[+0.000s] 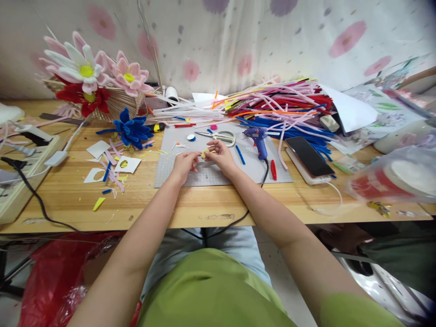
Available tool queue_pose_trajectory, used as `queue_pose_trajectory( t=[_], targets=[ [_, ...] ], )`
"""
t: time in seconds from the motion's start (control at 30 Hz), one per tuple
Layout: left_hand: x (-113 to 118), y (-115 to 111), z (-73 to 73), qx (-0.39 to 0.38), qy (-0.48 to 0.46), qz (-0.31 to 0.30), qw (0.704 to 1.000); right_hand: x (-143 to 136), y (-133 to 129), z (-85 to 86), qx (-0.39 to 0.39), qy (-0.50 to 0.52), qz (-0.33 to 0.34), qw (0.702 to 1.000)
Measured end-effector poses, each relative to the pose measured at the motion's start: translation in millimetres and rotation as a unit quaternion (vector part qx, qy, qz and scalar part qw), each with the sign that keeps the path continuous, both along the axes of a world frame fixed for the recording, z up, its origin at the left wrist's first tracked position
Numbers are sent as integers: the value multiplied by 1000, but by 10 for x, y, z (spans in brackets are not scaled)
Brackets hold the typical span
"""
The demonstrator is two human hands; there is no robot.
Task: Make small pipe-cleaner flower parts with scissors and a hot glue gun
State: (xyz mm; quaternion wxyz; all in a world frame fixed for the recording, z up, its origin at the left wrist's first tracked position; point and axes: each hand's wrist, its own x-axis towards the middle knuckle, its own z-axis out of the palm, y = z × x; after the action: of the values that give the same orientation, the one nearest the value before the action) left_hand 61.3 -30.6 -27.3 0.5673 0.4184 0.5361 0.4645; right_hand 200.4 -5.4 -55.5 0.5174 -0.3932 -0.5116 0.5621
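Above the grey cutting mat [214,177], my two hands meet with fingertips close together. My right hand [222,158] pinches a small yellow piece [205,154], perhaps a flower centre. Closed beside it, my left hand [185,168] has its thumb and fingertips pressed together; what lies between them is too small to make out. Just behind the hands are scissors [223,136] with pale handles and a small round blue-and-white disc [191,137]. A purple glue gun [259,141], a short blue fuzzy stick [240,155] and a red pen-like object [273,170] lie to the right.
Bundles of coloured pipe cleaners [272,102] lie along the back. A blue fuzzy flower [130,128] and a basket of flowers [132,102] stand at left, near paper scraps [127,164]. A phone [309,156] and a bagged cup [391,181] are at right. A power strip [30,177] lies far left.
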Motion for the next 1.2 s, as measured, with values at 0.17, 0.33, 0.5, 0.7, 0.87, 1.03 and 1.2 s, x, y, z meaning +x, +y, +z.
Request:
queue_pose_trajectory(
  t=[0.17,0.33,0.5,0.7,0.87,1.03,1.2],
  targets=[
    [-8,-34,-1,20,17,-31,999,36,-8,8,-44,52,15,998],
    [-3,-29,-63,53,61,-27,996,41,-21,27,-56,53,19,997],
    [-9,-17,-87,48,62,-25,997,13,-36,47,-39,23,0,999],
    [-12,-21,-62,31,43,-27,998,7,-33,39,-25,2,-13,1000],
    [-20,-18,-69,25,47,-29,998,3,-39,48,-19,-9,-16,1000],
    [-22,-15,-74,22,50,-31,998,-3,-41,43,-8,-21,-22,1000],
    [-23,-13,-67,20,45,-24,999,-11,-31,34,-7,-30,-21,999]
  ],
)
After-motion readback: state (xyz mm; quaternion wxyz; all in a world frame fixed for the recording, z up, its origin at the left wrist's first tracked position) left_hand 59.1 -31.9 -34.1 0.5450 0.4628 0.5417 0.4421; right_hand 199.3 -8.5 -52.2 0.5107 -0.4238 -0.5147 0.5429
